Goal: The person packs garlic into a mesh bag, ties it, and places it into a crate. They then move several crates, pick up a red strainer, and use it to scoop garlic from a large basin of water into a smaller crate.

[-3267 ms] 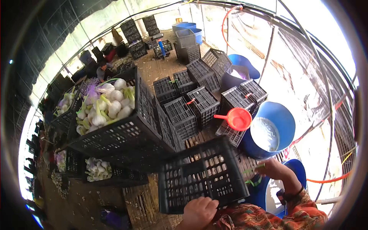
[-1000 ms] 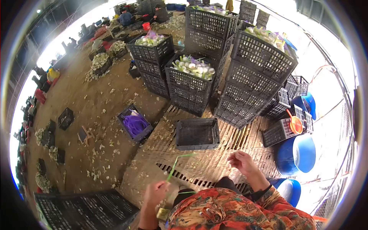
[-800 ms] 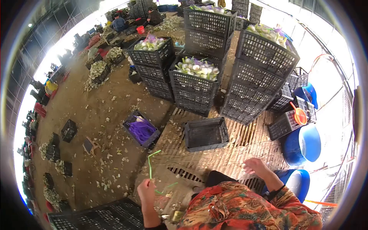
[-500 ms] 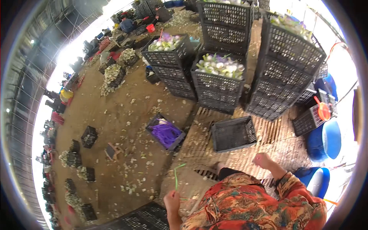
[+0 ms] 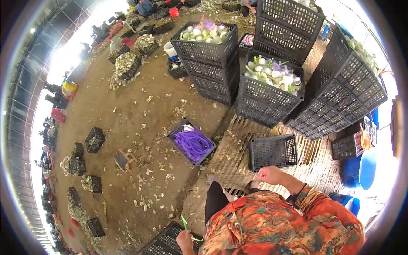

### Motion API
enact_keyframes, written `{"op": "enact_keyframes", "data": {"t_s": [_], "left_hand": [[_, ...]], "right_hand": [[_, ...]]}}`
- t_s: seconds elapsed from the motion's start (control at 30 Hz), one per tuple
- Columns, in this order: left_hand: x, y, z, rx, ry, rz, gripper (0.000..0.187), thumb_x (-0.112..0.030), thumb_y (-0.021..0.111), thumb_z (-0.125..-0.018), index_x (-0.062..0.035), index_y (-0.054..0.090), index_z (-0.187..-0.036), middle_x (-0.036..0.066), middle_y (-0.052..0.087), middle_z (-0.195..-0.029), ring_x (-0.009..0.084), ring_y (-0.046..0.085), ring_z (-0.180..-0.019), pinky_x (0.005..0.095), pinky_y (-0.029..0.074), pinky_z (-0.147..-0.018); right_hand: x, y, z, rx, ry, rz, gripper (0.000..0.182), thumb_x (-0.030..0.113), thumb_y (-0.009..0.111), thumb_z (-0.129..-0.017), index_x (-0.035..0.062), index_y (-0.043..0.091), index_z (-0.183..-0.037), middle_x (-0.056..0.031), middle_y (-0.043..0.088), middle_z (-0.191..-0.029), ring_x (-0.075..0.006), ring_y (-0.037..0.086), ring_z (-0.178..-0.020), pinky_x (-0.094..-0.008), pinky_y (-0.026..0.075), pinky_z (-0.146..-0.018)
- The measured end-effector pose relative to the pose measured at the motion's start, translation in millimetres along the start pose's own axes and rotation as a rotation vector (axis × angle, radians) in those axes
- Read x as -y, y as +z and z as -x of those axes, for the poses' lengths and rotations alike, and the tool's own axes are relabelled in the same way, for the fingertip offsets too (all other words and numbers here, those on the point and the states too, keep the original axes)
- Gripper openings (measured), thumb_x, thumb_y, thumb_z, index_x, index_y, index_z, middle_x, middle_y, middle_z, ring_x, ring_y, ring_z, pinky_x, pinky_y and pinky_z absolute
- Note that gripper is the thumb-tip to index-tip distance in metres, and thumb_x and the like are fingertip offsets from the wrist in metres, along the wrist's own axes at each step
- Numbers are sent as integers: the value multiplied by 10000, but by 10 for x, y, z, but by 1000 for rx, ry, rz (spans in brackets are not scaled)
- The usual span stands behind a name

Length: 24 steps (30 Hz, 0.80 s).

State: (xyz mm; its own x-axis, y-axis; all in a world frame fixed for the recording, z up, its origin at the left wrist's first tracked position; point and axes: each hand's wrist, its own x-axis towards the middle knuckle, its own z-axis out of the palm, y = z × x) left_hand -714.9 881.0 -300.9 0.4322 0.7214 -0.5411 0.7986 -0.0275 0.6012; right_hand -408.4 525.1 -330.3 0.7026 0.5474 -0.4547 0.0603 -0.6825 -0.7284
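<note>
My left hand is low in the view, closed round a thin bright green strip that bends and sticks out on both sides of the fist. Just beside it lies a black plastic crate, cut off by the bottom edge. My right hand is held in front of my body with curled fingers, and nothing shows in it. From this view it overlaps the near edge of a low black crate on the slatted floor. Left of that crate, a shallow crate holds purple strips.
Tall stacks of black crates filled with white bulbs stand ahead. Blue tubs are at the right. Bulb scraps litter the brown ground, with a small stool and more crates. People work far back.
My view has shifted, and the crates appear nearer and further right. My left hand is lower with the green strip. My right hand has moved left, and a leg now shows stepping forward.
</note>
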Motion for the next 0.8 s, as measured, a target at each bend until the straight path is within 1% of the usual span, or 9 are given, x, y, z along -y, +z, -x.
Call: {"op": "enact_keyframes", "data": {"t_s": [0.03, 0.17, 0.27, 0.33, 0.5, 0.53, 0.63, 0.7, 0.8], "left_hand": [[25, -44, -273, -22, 30, -34, 163, -109, 564, -760, 43, 604, -716, 45, 530, -504, 106, 487, -413, 252, 380, -391], [-515, -203, -1427, 127, 128, -169, 189, -136, 528, -765, -20, 573, -623, 42, 521, -484, 110, 484, -396, 251, 390, -371], [-777, -264, -2316, 292, 220, -143, 116, -138, 519, -823, -36, 572, -811, 50, 510, -494, 122, 466, -379, 245, 367, -347], [-1623, -258, -2372, 273, 62, -282, 138, -173, 513, -849, -45, 544, -892, 61, 518, -508, 137, 481, -399, 259, 382, -365], [-1816, 180, -3404, 425, 236, -339, 193, -253, 489, -844, -78, 562, -885, 84, 583, -573, 210, 582, -531, 335, 448, -492], [-1912, 293, -3480, 456, 255, -324, 197, -233, 499, -844, -57, 565, -906, 80, 579, -565, 190, 557, -473, 320, 441, -452], [-1994, 737, -3743, 542, 139, -303, 206, -201, 496, -844, -44, 562, -960, 78, 582, -567, 166, 533, -429, 302, 428, -415], [-1905, 1045, -3973, 519, 74, -258, 205, -200, 513, -858, -35, 562, -969, 67, 574, -565, 115, 495, -390, 251, 389, -357], [-1781, 1401, -4197, 512, -54, -236, 199, -194, 513, -855, -43, 566, -973, 67, 577, -566, 119, 493, -385, 254, 384, -354]], "right_hand": [[80, 60, -55, -23, 12, 63, 217, 282, 626, -728, 76, 625, -798, -88, 635, -736, -219, 619, -695, -309, 479, -639], [422, 183, -145, -130, 184, 29, 258, 301, 617, -703, 73, 617, -824, -130, 623, -771, -297, 602, -732, -360, 468, -650], [666, 278, -224, -218, 222, -5, 239, 249, 641, -687, 59, 611, -829, -140, 617, -756, -287, 605, -722, -358, 468, -650], [841, 276, -300, -263, 299, -97, 214, 212, 619, -706, 54, 607, -848, -154, 608, -759, -287, 604, -724, -364, 467, -652], [1053, 297, -798, -185, 257, 50, 213, 212, 570, -729, 61, 576, -878, -169, 597, -808, -331, 585, -750, -382, 463, -654], [1004, 334, -951, -143, 262, 65, 210, 210, 568, -729, 62, 574, -878, -168, 595, -809, -326, 585, -755, -382, 462, -657], [688, 512, -1472, -46, 301, 14, 235, 209, 599, -730, 56, 584, -909, -115, 606, -801, -259, 597, -698, -344, 472, -632], [563, 665, -1814, -38, 325, 42, 215, 200, 590, -728, 61, 582, -892, -119, 607, -811, -271, 599, -713, -351, 472, -640], [335, 1016, -2284, -48, 221, -34, 220, 205, 604, -722, 43, 587, -871, -151, 598, -834, -318, 581, -811, -392, 455, -706]]}}
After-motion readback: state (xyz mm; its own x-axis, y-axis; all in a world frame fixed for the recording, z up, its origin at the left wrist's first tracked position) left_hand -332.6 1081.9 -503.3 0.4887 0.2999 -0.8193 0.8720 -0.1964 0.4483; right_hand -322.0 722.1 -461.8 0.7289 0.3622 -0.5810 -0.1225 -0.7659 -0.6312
